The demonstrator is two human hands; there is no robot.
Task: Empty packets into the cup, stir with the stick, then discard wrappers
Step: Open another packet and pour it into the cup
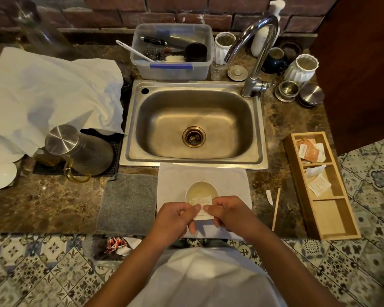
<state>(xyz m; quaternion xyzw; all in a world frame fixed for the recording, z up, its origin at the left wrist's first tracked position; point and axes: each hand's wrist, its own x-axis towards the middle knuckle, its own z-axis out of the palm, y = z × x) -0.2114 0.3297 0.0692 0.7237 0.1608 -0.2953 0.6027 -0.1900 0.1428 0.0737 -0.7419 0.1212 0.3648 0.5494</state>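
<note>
A: Packet [203,208] front and centre, and we can see both hands on it, left hand [175,218] and right hand [230,212], each pinching a side between thumb and forefinger, the other fingers curled in

B: We see it held just over the near rim of the white cup [201,192], its top edge overlapping the mouth of the cup from where we look

A: And the cup stands on a white cloth [231,180] at the counter's front edge, right below the steel sink [194,122]; inside it we make out a pale liquid

B: Over to our right, the wooden stick [276,209] lies flat on the marble counter, apart from the cloth, with a small white scrap [269,197] just beside it

A: Past that we have the wooden tray [297,173], three compartments: orange and white packets in the far one, white ones in the middle, the near one bare

B: Down low on our left, we spot crumpled red-and-white wrappers [118,244] below the counter edge, near a grey mat [128,202] that lies touching the cloth's left side

A: Whether the packet is torn open yet, we cannot tell from here
</note>
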